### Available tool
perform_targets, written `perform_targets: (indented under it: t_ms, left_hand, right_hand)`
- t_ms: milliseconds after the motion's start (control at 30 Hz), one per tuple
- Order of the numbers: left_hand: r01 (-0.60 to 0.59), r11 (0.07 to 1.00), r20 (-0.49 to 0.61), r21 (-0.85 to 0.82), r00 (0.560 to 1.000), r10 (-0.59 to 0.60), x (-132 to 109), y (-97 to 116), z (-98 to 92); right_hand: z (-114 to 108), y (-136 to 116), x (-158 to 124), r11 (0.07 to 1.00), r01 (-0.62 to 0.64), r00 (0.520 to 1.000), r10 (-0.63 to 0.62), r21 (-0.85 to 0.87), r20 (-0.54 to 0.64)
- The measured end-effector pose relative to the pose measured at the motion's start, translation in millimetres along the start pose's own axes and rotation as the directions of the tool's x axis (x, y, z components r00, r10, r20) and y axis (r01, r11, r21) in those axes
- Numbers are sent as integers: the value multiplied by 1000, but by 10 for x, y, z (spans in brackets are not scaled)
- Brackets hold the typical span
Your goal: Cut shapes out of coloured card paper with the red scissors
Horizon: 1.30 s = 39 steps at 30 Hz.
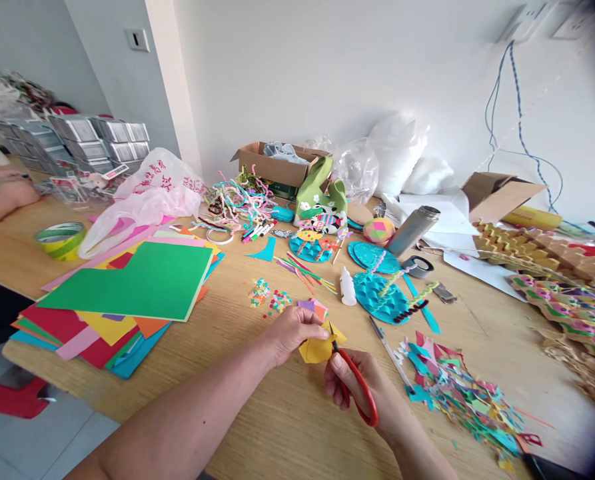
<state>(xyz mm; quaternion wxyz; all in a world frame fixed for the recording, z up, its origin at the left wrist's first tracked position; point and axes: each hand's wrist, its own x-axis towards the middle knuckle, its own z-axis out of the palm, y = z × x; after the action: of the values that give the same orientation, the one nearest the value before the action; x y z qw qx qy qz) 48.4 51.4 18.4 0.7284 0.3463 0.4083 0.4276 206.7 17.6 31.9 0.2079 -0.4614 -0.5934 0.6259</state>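
Between thumb and fingers, my left hand (297, 333) pinches a piece of yellow paper (314, 350). My right hand (360, 383) is wrapped round a pair of scissors (361, 387) with red handles. The dark blades meet the right side of the yellow paper. Just beyond my left hand lie small purple and pink paper pieces (313, 307). Little heaps of coloured paper dots (270, 297) are scattered to the left of them. A white glue bottle (348, 287) stands past the scissors, and a pen (392, 353) lies to their right.
Stacked coloured paper (127, 280) covers the table's left side. Paper scraps (472, 393) are piled at right, near painted egg cartons (567, 307). Blue cardboard discs (380, 297), a metal flask (412, 230) and pipe cleaners (242, 200) lie farther back. Another person's arm (4, 193) rests at far left.
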Motion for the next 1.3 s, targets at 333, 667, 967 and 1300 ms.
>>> perform_targets:
  t_ms: [333, 667, 967, 1300]
  left_hand:
    - [3, 1000, -2, 13, 1000, -3, 2, 4, 0]
    - [0, 1000, -2, 9, 1000, 0, 2, 2, 1]
    - [9, 1000, 16, 1, 1000, -9, -9, 24, 8]
    - [17, 1000, -2, 5, 1000, -17, -10, 25, 13]
  right_hand:
    - [9, -14, 11, 1000, 5, 1000, -5, -6, -17]
    - [6, -2, 13, 1000, -6, 1000, 6, 2, -15]
    - [4, 4, 6, 1000, -15, 1000, 15, 6, -15]
    - [14, 10, 12, 999, -38, 999, 38, 16, -32]
